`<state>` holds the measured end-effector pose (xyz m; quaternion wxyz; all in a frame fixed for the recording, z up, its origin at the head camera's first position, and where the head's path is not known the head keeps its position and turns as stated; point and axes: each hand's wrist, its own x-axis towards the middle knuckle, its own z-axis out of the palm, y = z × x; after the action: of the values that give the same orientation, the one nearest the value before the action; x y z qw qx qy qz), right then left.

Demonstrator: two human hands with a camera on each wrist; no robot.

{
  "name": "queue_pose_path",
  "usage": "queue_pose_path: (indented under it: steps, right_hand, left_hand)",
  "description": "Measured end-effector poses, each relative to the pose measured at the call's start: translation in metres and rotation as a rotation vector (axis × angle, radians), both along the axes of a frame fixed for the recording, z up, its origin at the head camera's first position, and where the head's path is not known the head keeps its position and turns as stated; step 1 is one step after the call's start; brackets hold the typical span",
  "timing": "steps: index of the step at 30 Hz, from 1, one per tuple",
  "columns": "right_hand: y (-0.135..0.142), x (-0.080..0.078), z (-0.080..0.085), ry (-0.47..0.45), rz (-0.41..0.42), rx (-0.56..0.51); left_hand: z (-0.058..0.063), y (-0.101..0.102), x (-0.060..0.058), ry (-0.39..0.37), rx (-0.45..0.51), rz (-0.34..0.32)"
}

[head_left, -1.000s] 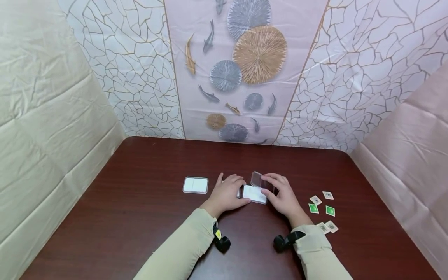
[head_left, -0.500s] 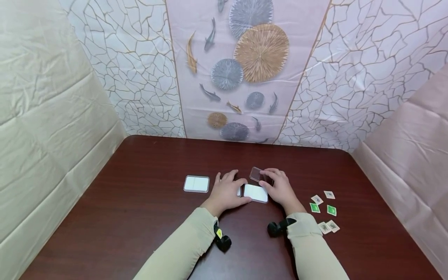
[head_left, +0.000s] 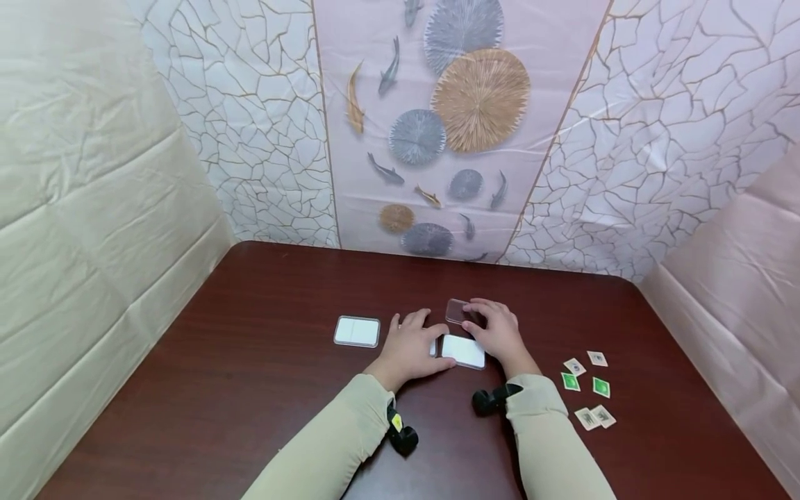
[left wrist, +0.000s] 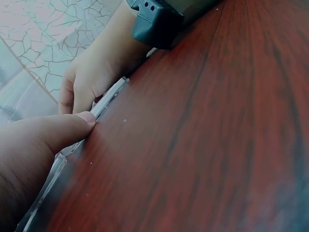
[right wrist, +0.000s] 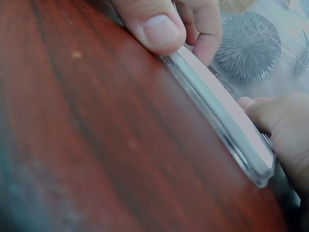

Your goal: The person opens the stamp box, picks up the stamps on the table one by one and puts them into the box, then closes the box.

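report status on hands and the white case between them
Left hand holding white case by left end. Right hand gripping clear cover beyond case. Small squares off right, not blocking.

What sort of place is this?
Probably a small curtained-off tabletop recording area, judging by the rectangular reddish-brown wood-grain table, the pale fabric backdrop printed with fish and grey and gold discs, and the plain cream fabric sheet along the left.

- Left sleeve (head_left: pixel 325 437), right sleeve (head_left: pixel 553 434): pale beige, long, creased.
- Left camera (head_left: pixel 404 441): black, rounded; yellow patch (head_left: pixel 396 422) beside it.
- Right camera (head_left: pixel 485 403): black, small round holes, black strap (head_left: pixel 511 392).
- Left hand (head_left: pixel 410 352), right hand (head_left: pixel 500 337): bare.
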<state>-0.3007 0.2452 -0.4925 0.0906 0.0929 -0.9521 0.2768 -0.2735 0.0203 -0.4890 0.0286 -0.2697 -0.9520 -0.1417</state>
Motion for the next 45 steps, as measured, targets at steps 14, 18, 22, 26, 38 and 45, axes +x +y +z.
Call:
queue_pose_path:
  steps: [14,18,22,26,38,45]
  right_hand:
    - [0.005,0.006,-0.002,0.14,0.026,-0.178]
    - [-0.002,0.007,-0.003,0.236,-0.023,-0.246]
    - [-0.011,0.012,-0.003,0.297,0.015,-0.227]
    - [-0.019,0.016,0.001,0.29,0.157,-0.139]
    - [-0.057,0.025,0.006,0.212,0.416,0.04]
    - [-0.066,0.028,0.006,0.16,0.426,0.169]
  left_hand:
    - [0.002,0.004,0.006,0.07,-0.014,0.012]
    - [0.001,-0.006,0.004,0.069,0.009,0.024]
    - [-0.002,-0.023,0.001,0.072,0.018,0.003]
    - [-0.004,-0.042,-0.002,0.097,0.008,-0.017]
    - [-0.002,-0.076,-0.009,0.144,-0.02,-0.031]
    - [-0.002,-0.079,-0.01,0.116,-0.007,-0.049]
